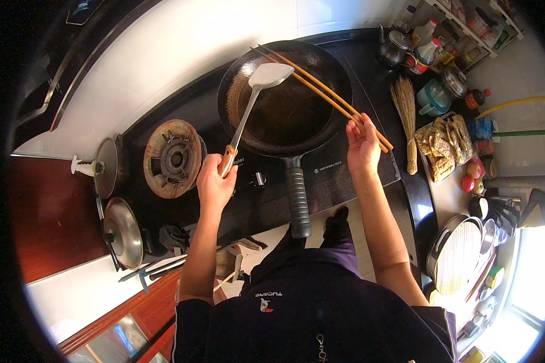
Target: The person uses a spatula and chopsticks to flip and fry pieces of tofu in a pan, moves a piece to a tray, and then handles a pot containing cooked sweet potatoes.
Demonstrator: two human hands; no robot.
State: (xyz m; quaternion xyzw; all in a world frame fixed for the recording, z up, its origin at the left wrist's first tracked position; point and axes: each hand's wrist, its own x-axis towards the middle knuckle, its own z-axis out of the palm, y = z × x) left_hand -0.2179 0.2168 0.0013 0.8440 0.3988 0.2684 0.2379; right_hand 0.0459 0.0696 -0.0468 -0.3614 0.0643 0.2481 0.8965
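A metal wok spatula (269,76) is held by its wooden handle in my left hand (215,185). Its blade hangs over the dark wok (286,106), which rests on the black gas hob and has a ribbed black handle (298,199) pointing towards me. My right hand (363,144) grips a pair of long wooden chopsticks (320,88) near their thick ends, and their tips reach over the wok's far rim. In the wok I see a brownish, shiny surface; whether it holds liquid I cannot tell. Left of the wok is a bare burner with a rusty ring (172,159).
Two pan lids (126,233) stand at the left edge. Right of the hob lie a straw whisk brush (407,122), a tray of flat brown food pieces (445,145) and apples (468,183). Behind them are a kettle (394,49), bottles and a blue-lidded container (433,97).
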